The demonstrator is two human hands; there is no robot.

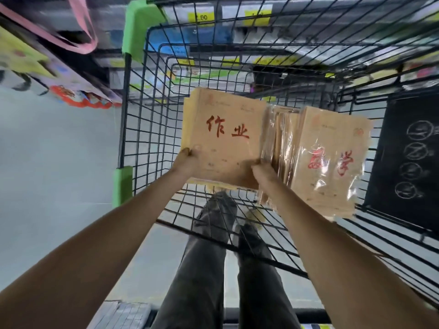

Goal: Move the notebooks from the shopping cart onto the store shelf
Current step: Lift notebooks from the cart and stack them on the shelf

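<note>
Nearest us in the shopping cart (122,186), our left hand (187,160) and right hand (262,170) each have a grip clamped on a near corner of the notebook stack (225,138). The stack extends straight ahead of both, toward the store shelf (232,14) beyond the cart's far end. The wrapped notebooks (330,162) lie just right.

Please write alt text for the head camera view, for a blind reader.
The left grip and right grip hold a tan notebook stack inside a black wire cart. A plastic-wrapped pack is beside it, on the right. Blurred shelves lie behind.
</note>
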